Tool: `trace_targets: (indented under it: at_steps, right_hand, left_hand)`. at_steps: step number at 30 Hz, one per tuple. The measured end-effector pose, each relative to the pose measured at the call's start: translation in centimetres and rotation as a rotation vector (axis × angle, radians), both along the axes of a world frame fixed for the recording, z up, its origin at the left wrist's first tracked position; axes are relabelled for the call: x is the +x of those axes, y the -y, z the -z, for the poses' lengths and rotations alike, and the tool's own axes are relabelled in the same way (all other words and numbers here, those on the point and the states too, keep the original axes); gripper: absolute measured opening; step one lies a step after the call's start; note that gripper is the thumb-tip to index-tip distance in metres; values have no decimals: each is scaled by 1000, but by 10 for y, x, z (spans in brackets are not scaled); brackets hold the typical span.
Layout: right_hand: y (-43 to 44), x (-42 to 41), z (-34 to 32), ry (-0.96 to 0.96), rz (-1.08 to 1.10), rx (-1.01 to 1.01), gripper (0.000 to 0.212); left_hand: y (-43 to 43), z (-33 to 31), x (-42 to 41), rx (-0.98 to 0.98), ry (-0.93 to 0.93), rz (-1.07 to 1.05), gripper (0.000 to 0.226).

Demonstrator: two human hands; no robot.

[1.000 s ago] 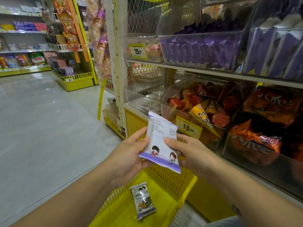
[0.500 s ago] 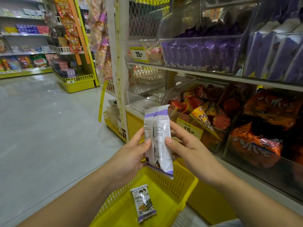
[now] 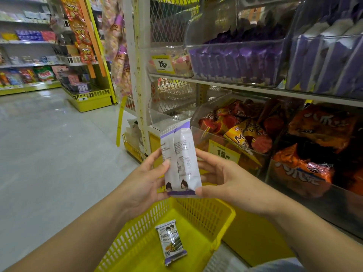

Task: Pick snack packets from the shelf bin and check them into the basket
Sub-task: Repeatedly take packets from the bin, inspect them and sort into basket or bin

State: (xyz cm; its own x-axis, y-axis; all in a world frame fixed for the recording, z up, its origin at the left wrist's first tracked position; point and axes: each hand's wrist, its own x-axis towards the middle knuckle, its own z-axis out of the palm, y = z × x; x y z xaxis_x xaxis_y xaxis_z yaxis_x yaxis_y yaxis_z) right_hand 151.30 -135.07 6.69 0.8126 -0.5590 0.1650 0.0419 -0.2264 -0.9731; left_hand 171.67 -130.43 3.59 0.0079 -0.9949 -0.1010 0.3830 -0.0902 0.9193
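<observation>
A white and purple snack packet (image 3: 181,160) stands upright in front of me, its printed back seam facing me. My left hand (image 3: 146,181) grips its left edge, thumb on the front. My right hand (image 3: 222,179) pinches its right edge and lower corner. Below them sits the yellow plastic basket (image 3: 222,218), holding one small packet (image 3: 171,241) lying flat on its floor. The clear shelf bin (image 3: 235,61) of purple packets is on the upper shelf, above and right of my hands.
A clear bin (image 3: 225,134) of red and orange snacks with a yellow price tag sits just right of the packet. Orange bags (image 3: 306,167) fill the bin further right. A white shelf post (image 3: 137,75) rises behind. Grey aisle floor (image 3: 49,154) spreads left.
The packet has been turned in both hands from tilted, showing cartoon figures, to upright with its back seam facing me. It sits slightly higher. The packet in the basket has not moved.
</observation>
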Motion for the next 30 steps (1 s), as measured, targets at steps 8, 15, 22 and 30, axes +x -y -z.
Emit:
trace_targets:
  at_steps: [8, 15, 22, 30]
  right_hand:
    - [10, -10, 3, -2, 45, 232, 50]
    - [10, -8, 0, 79, 60, 450, 41]
    - [-1, 10, 12, 82, 248, 344, 28]
    - [-8, 17, 20, 7, 473, 128, 21]
  left_hand:
    - [-4, -6, 5, 97, -12, 34, 64]
    - [-6, -9, -6, -15, 100, -37, 59]
    - [-9, -3, -27, -132, 806, -233, 49]
    - [-13, 4, -43, -114, 882, -131, 95]
